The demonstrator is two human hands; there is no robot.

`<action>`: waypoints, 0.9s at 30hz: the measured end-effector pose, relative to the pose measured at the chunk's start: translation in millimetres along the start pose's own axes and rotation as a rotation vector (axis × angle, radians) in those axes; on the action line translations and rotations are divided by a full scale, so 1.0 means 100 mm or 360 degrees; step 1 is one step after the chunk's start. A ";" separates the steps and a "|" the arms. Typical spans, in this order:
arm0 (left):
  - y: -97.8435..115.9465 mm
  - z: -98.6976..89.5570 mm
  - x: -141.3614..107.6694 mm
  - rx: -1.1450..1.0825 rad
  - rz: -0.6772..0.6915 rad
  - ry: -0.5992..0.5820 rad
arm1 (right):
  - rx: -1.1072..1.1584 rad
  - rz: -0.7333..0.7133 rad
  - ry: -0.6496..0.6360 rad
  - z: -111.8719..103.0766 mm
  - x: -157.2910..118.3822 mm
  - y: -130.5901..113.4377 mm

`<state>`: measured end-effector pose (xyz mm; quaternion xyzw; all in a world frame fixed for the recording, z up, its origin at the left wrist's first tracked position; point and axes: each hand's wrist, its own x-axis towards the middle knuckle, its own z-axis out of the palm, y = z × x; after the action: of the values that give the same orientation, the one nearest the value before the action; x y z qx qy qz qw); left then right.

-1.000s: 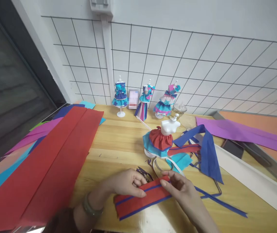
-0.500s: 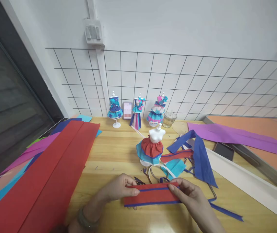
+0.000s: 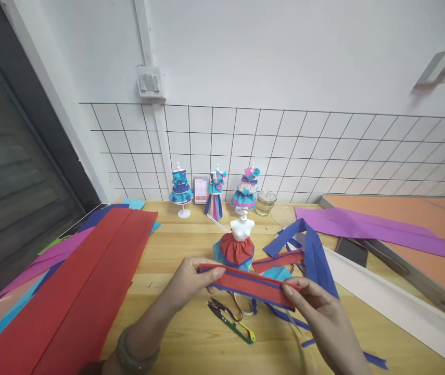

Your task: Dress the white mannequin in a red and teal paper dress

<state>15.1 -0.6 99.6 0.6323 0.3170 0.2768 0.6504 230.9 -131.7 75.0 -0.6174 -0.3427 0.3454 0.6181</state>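
Observation:
A red strip with blue edging [image 3: 251, 284] is stretched between my two hands, raised above the table. My left hand [image 3: 193, 281] pinches its left end with thumb and fingers, and my right hand [image 3: 316, 304] pinches its right end. Just behind the strip stands a small white mannequin [image 3: 242, 228] wearing a gathered red skirt [image 3: 238, 248] over a light blue layer, whose lower part the strip hides. Below the strip lie thread snips [image 3: 232, 323] with green and yellow handles. Whether the strip is one layer or folded, I cannot tell.
Long red sheets [image 3: 89, 281] cover the left side. Several dressed mannequins, one in blue tiers [image 3: 182, 192], stand by the wall near a glass cup [image 3: 266, 203]. To the right lie a blue strip [image 3: 319, 255], a phone [image 3: 352, 252], a purple sheet [image 3: 370, 226] and a white strip [image 3: 397, 302].
Both hands have lifted the red strip up and forward toward the mannequin, and it now slants down to the right. The thread snips have come into fuller view. The camera has tilted up slightly.

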 end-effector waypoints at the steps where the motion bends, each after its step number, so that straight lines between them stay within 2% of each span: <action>1: 0.04 0.02 0.03 0.0006 0.0036 0.0029 | 0.0022 0.0012 0.0019 -0.01 0.02 -0.02; 8: 0.27 0.22 0.20 -0.0060 0.0165 0.0157 | 0.0203 0.0033 0.0233 -0.11 0.11 -0.15; 12: 0.36 0.30 0.24 0.0030 0.0354 0.0189 | 0.0144 -0.0041 0.0302 -0.18 0.18 -0.20; 15: 0.36 0.31 0.25 0.0146 0.0501 0.0247 | -0.0102 -0.0160 0.0349 -0.23 0.23 -0.24; 20: 0.32 0.27 0.27 0.0458 0.0639 0.0241 | -0.0801 -0.0610 0.0695 -0.17 0.17 -0.35; 22: 0.32 0.26 0.27 0.0530 0.0654 0.0226 | -0.0992 -0.0886 0.0586 -0.07 0.13 -0.41; 24: 0.33 0.25 0.26 0.0559 0.0661 0.0186 | -0.1089 -0.1175 0.0359 0.07 0.12 -0.47; 25: 0.34 0.25 0.26 0.0559 0.0664 0.0165 | -0.1119 -0.1263 0.0236 0.14 0.13 -0.51; 27: 0.34 0.24 0.25 0.0516 0.0674 0.0116 | -0.1157 -0.1296 -0.0008 0.28 0.18 -0.56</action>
<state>51.6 4.6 132.2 0.7701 0.2410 0.3748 0.4565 216.9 -101.9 131.3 -0.6079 -0.6528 -0.0612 0.4478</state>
